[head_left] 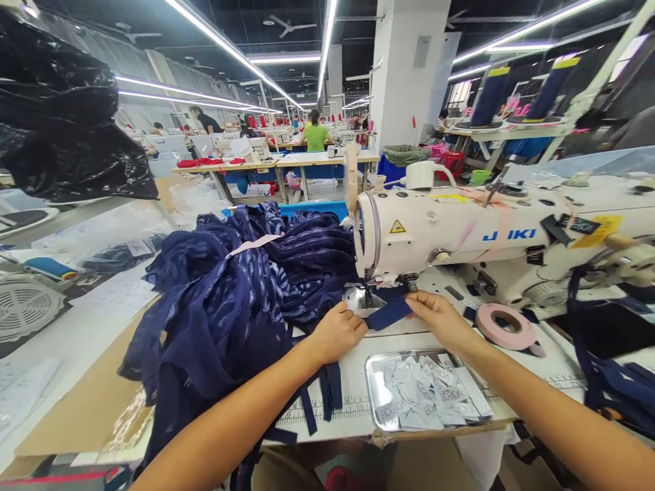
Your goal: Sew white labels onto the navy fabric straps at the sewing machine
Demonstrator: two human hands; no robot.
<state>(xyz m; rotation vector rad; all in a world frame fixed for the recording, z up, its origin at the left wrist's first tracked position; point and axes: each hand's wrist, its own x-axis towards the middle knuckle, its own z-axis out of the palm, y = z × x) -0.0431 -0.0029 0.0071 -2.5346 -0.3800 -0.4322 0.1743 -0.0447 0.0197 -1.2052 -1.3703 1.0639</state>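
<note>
A navy fabric strip (389,312) stretches between my two hands, just in front of the needle area of a white sewing machine (419,225). My left hand (338,332) is closed around the strip's left end, fingers curled. At its right end, my right hand (440,319) pinches the strip between thumb and fingertips. Beside my left hand lies a large heap of navy garments (220,300), partly patterned, with straps hanging over the table's front edge. A metal tray (376,389) holding printed white labels (424,389) sits below my hands.
A roll of pink tape (505,327) lies right of my right hand. Navy straps (624,382) hang at the far right. A black plastic bag (66,116) hangs at upper left. Thread cones (490,97) stand on a rear table, and people work at machines beyond.
</note>
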